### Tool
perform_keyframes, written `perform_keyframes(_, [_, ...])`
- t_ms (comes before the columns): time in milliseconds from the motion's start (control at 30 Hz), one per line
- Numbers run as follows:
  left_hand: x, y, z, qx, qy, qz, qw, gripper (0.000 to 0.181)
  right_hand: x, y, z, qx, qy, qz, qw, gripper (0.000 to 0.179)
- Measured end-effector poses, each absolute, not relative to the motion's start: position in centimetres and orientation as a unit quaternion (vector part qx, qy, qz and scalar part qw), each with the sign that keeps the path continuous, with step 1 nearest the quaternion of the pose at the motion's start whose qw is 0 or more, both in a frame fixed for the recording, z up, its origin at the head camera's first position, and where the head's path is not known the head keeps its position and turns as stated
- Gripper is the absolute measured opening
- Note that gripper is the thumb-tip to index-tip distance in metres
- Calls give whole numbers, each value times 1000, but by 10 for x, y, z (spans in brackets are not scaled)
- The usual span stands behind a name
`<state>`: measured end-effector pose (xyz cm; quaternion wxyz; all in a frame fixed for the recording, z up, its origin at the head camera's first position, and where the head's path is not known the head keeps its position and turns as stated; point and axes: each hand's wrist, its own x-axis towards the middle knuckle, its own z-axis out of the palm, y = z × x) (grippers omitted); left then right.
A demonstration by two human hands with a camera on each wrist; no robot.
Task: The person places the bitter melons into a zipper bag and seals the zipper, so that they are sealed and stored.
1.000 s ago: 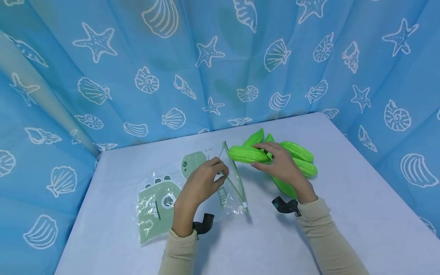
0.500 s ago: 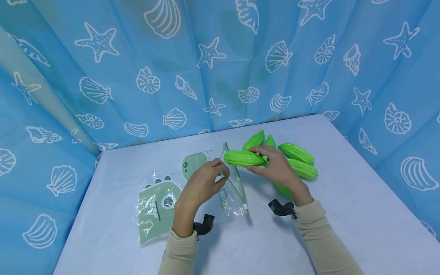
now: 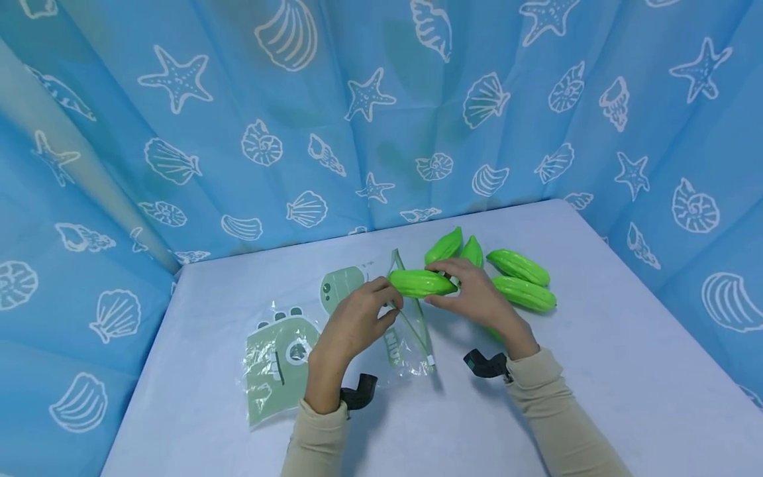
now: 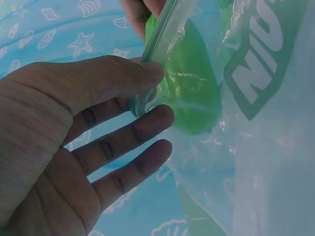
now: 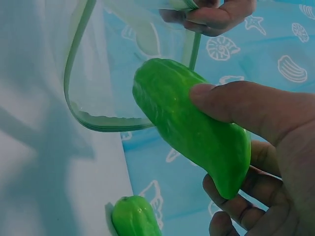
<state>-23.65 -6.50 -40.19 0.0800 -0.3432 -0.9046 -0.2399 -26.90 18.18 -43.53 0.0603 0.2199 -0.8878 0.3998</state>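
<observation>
My left hand (image 3: 357, 315) pinches the zip edge of a clear slider bag (image 4: 275, 162) with green cartoon prints, between thumb and forefinger; its other fingers are spread. The bag's mouth gapes toward the right, with a white slider (image 3: 431, 361) at the near end. In my right hand (image 3: 479, 298) is a bright green, ridged toy vegetable (image 3: 420, 283), gripped by its pointed end. Its blunt end is at the bag's mouth, and the left wrist view shows it through the clear film.
More green toy vegetables (image 3: 524, 293) lie on the white-covered table (image 3: 626, 371), right of and beyond the right hand. One (image 5: 133, 216) shows low in the right wrist view. A blue shell-patterned curtain (image 3: 381, 119) stands behind the table.
My right hand has carried the green toy vegetable left and slightly nearer, away from the others to the bag's mouth. My left hand keeps its pinch on the bag's edge.
</observation>
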Motion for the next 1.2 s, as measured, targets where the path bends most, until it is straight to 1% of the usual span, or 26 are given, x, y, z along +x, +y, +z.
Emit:
perform_keyframes(300, [-237,-62,-406,-350,-903,-236,73,16,-271,172,-434,203,-885,415,55,56])
perform_keyframes(667, [-238,-66,-402,-343,-902,-247,89,13,-272,156,-436,249,-882,399,45,55])
perform_keyframes(933, [-239,-68,-402,-349,-901,-239,94,13,-270,146,-443,262,-880,392,57,52])
perform_keyframes(1200, [-240,-70,-404,-349,-900,-244,95,14,-273,140,-452,278,-874,396,37,51])
